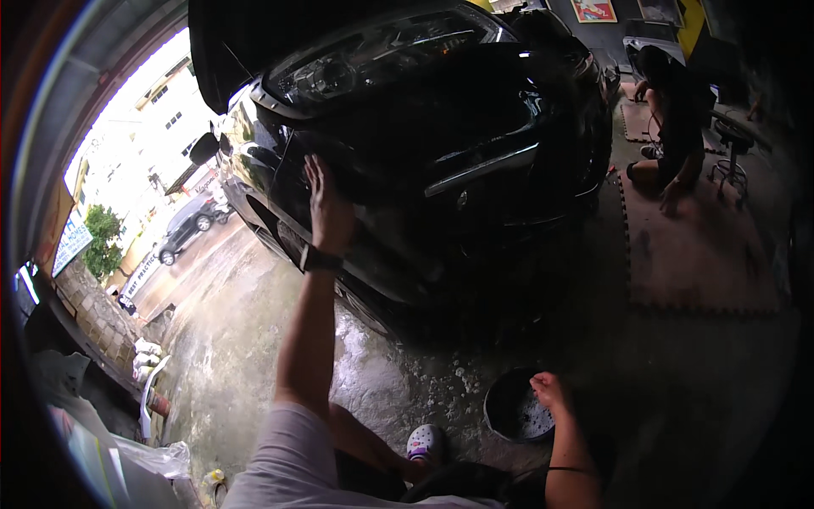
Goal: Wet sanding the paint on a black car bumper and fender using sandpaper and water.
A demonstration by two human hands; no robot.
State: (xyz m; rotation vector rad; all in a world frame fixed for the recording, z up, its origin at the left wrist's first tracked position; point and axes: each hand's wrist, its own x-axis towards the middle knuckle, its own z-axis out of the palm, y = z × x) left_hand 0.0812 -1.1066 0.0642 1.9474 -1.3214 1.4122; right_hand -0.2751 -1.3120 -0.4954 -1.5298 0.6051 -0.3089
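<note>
My left hand [331,212] reaches forward with its fingers stretched out, palm turned to the rear corner of the black car [381,195]. It lies on or just off the dark panel; I see nothing in its grip. Low on the right, my right hand [551,392] is above the rim of a round black bucket [496,411]. Its fingers are curled together, and what they hold, if anything, is hidden. Whitish suds [534,420] show inside the bucket, which stands on the wet floor by the car.
A light clog [426,443] is on my foot, left of the bucket. At the right another person [670,127] kneels on foam floor mats [695,254] beside a wheeled stool [731,153]. Plastic sheeting [153,458] lies at lower left. Through the doorway a parked car [191,222] shows.
</note>
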